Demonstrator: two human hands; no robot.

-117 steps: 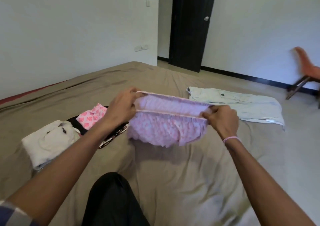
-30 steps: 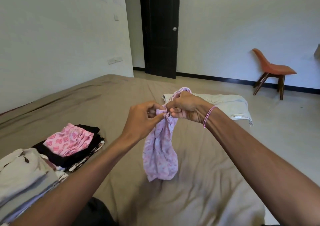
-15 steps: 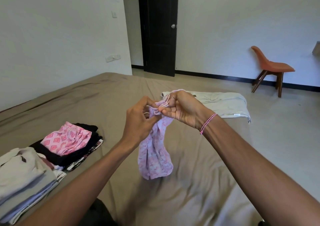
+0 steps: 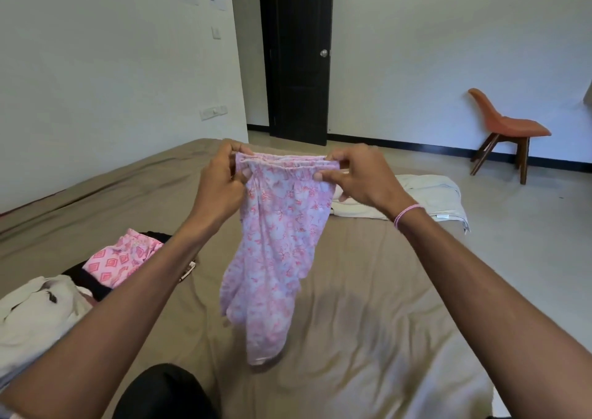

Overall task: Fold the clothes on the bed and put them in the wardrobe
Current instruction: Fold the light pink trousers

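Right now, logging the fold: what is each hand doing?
Left hand: pinches the pink floral garment at its waistband's left end.
Right hand: pinches the same waistband's right end.

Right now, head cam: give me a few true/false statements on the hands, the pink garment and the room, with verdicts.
1. The left hand and right hand both pinch the waistband of the pink floral garment. True.
2. The pink floral garment lies flat on the bed. False: it hangs from the hands.
3. A pale garment lies on the bed beyond the right hand. True.
4. The orange chair stands left of the door. False: it stands right of it.
5. The diamond-print piece lies on a black garment. True.
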